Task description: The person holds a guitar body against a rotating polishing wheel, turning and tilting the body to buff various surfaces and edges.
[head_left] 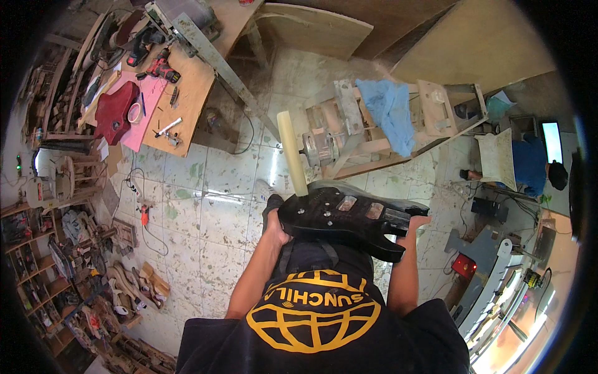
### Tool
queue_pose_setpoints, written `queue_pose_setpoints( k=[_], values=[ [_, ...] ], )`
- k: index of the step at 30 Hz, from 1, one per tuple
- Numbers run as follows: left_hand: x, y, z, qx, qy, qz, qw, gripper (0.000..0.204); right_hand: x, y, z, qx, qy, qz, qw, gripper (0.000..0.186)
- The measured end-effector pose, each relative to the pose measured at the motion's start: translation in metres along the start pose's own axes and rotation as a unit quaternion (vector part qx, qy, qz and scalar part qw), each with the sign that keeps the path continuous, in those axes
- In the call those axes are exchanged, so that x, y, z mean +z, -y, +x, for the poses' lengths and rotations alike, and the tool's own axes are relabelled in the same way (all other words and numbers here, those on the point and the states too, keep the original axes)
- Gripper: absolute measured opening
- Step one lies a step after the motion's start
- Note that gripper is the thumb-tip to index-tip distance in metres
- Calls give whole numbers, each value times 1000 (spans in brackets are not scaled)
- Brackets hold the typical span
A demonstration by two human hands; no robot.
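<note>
Both hands on one black guitar body, held up in front of the wearer's black shirt, over the tiled floor. Flat face with two rectangular cutouts and a few round holes is visible; slotted end points right.

Left hand grips the left end, fingers closed around the edge, tips partly hidden. Right hand clasps the right end by the slot; fingers curl behind it, mostly hidden.

Cream cylinder sits just beyond the body's far left edge, its near end meeting that edge in view; can't tell if they touch. Motor is right beside the cylinder, on a wooden stand. Blue cloth is draped over the stand farther right.

Far left: table with red guitar body on a pink sheet, plus cordless drill. Orange corded tool on the floor, left. Wood pieces piled near left. Far right: co-worker in blue by a lit screen.
</note>
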State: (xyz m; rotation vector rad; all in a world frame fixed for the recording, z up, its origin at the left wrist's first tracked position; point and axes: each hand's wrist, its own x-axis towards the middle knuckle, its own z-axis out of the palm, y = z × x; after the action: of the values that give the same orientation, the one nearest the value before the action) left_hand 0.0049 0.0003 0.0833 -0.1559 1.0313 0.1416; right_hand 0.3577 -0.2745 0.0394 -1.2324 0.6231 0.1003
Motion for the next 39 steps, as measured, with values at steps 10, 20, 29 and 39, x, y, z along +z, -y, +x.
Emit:
queue_pose_setpoints(
  k=[10,20,29,39],
  values=[
    [3,-4,-47,39,-29,-13,999,45,10,-38,3,19,34,5,999,81],
    [-11,-10,-53,51,-51,-8,997,50,40,-35,-45,59,12,10,998,77],
    [24,17,-43,24,-20,-6,1000,44,14,25,-26,29,21,5,999,76],
    [-18,2,-74,72,-79,-20,994,49,31,-26,-48,81,39,4,996,75]
  ],
)
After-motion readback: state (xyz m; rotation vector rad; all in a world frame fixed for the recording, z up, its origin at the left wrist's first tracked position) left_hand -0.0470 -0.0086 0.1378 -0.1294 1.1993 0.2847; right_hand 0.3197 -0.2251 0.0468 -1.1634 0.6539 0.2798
